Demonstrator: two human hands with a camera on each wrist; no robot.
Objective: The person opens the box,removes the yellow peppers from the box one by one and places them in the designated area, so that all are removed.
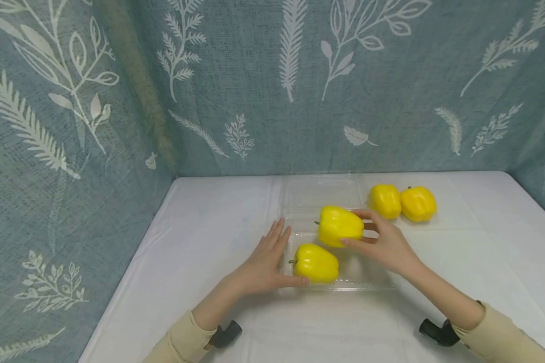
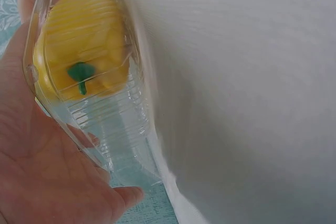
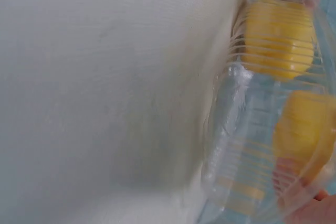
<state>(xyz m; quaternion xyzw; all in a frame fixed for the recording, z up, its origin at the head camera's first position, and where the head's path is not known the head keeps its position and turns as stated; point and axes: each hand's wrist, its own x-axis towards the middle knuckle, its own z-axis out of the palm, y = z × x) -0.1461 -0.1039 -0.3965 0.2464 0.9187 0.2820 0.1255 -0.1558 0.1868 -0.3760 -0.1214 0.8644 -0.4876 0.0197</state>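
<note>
A clear plastic clamshell box [image 1: 363, 280] lies with its lid [image 1: 322, 194] folded back behind it. Inside, at the left, sits a yellow bell pepper [image 1: 317, 264] with its green stem pointing left. My right hand [image 1: 388, 242] grips a second yellow bell pepper [image 1: 340, 225] between thumb and fingers, over the back part of the box. My left hand [image 1: 263, 264] rests along the box's left side, its fingers straight and the thumb at the front rim. In the left wrist view the first pepper's green stem [image 2: 81, 74] shows through the ribbed wall.
Two more yellow bell peppers [image 1: 385, 200] [image 1: 418, 203] stand side by side at the back right of the white-covered table [image 1: 209, 227]. A leaf-patterned blue-green curtain [image 1: 263, 101] hangs behind and to the left. Dark wrist-worn devices [image 1: 226, 335] show under both forearms.
</note>
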